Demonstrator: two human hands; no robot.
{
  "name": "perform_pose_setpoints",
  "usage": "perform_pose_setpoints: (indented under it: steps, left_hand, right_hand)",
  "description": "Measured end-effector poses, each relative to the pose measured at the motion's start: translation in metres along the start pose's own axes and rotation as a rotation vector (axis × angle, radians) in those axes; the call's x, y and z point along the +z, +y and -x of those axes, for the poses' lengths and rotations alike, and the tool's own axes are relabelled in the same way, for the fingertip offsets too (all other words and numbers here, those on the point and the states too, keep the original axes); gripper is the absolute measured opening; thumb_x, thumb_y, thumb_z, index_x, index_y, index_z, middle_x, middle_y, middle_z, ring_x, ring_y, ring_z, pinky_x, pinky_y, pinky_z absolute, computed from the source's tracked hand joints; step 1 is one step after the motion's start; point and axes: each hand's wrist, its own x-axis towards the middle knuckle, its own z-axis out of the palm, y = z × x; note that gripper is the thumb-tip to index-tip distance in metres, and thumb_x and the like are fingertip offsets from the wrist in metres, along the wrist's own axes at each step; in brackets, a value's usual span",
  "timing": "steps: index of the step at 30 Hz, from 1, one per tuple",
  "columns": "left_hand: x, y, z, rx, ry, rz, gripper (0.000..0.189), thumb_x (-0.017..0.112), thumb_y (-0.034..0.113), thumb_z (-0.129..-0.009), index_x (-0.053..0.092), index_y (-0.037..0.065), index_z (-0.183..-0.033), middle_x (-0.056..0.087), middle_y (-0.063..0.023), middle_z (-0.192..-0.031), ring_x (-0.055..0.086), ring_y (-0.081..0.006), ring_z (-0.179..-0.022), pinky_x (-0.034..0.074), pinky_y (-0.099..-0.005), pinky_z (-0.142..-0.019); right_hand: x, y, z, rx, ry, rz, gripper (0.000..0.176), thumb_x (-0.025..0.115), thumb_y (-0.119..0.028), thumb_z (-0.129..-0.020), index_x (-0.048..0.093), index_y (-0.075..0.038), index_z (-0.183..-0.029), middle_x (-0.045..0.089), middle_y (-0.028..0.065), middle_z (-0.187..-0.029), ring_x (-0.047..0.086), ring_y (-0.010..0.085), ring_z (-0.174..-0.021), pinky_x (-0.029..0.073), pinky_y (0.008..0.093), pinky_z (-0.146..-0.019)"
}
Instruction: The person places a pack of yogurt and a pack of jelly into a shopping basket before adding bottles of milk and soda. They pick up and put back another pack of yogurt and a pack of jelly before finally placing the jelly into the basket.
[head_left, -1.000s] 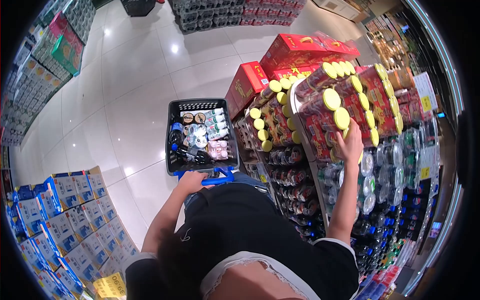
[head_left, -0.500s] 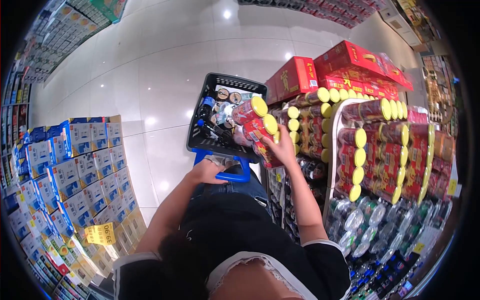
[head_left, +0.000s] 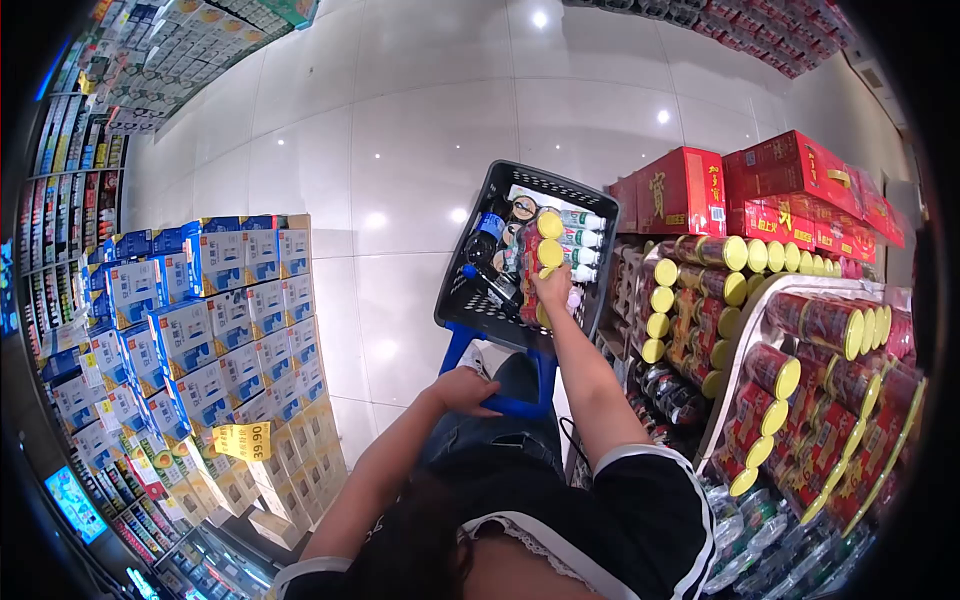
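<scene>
My left hand (head_left: 466,391) is closed around the blue handle (head_left: 522,405) of a dark perforated shopping basket (head_left: 462,305). Inside the basket, my right hand (head_left: 552,287) grips a pack of red cans with yellow lids (head_left: 541,262). Its fingers are partly hidden by the pack. Dark bottles (head_left: 488,238) lie on the basket's left side, beside round-topped containers (head_left: 523,208). White-capped bottles (head_left: 582,238) lie along the right side, partly under the pack.
Stacked blue and white cartons (head_left: 215,330) stand at left, with a yellow price sign (head_left: 242,441). At right are red boxes (head_left: 685,188) and a shelf of yellow-lidded packs (head_left: 770,420). Pale floor tiles (head_left: 430,120) extend ahead.
The red pack has moved from above the basket's right edge down into it, with my right hand still on it. The view has shifted, so the surroundings sit differently in the frame.
</scene>
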Motion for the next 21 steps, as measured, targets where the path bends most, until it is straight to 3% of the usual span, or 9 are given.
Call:
perform_pose_setpoints:
  steps: [9, 12, 17, 19, 21]
  left_hand:
    - [0.007, -0.003, 0.003, 0.012, 0.011, 0.018, 0.042, 0.062, 0.050, -0.072, 0.050, 0.010, -0.077, 0.056, -0.0076, -0.056, 0.058, -0.0294, -0.055, 0.047, -0.0371, -0.054]
    - [-0.001, 0.001, 0.002, -0.005, -0.037, 0.007, 0.044, 0.061, 0.051, -0.073, 0.052, 0.009, -0.082, 0.058, -0.0093, -0.059, 0.059, -0.0305, -0.058, 0.048, -0.0380, -0.057]
    - [-0.018, 0.007, -0.005, -0.080, -0.093, -0.056, 0.043, 0.060, 0.052, -0.073, 0.057, 0.011, -0.086, 0.060, -0.0102, -0.062, 0.061, -0.0309, -0.059, 0.049, -0.0392, -0.057]
    - [-0.018, 0.005, -0.009, -0.077, -0.089, -0.081, 0.042, 0.060, 0.052, -0.073, 0.057, 0.013, -0.086, 0.059, -0.0104, -0.062, 0.061, -0.0309, -0.059, 0.049, -0.0399, -0.058]
    - [-0.021, 0.002, -0.012, -0.091, -0.084, -0.098, 0.042, 0.060, 0.052, -0.073, 0.058, 0.013, -0.086, 0.060, -0.0106, -0.064, 0.061, -0.0309, -0.061, 0.049, -0.0404, -0.058]
  right_hand:
    - [0.014, -0.007, -0.014, -0.121, -0.095, 0.249, 0.075, 0.077, -0.025, -0.062, 0.030, -0.003, -0.117, 0.044, 0.0212, -0.115, 0.048, 0.0404, -0.102, 0.041, 0.0451, -0.089]
    - [0.005, -0.005, -0.018, -0.150, -0.263, 0.286, 0.077, 0.076, -0.024, -0.063, 0.029, -0.002, -0.121, 0.044, 0.0209, -0.116, 0.046, 0.0398, -0.108, 0.043, 0.0448, -0.088]
    - [-0.036, 0.020, 0.000, -0.354, -0.327, 0.279, 0.060, 0.070, -0.025, -0.068, 0.042, 0.002, -0.113, 0.052, 0.0231, -0.105, 0.050, 0.0380, -0.102, 0.043, 0.0417, -0.088]
    - [-0.062, 0.040, 0.014, -0.478, -0.339, 0.299, 0.053, 0.068, -0.025, -0.069, 0.046, 0.002, -0.109, 0.053, 0.0241, -0.108, 0.053, 0.0378, -0.100, 0.044, 0.0431, -0.085]
    - [-0.076, 0.063, 0.024, -0.411, -0.395, 0.365, 0.053, 0.066, -0.030, -0.070, 0.048, 0.002, -0.108, 0.056, 0.0224, -0.104, 0.055, 0.0373, -0.097, 0.045, 0.0428, -0.084]
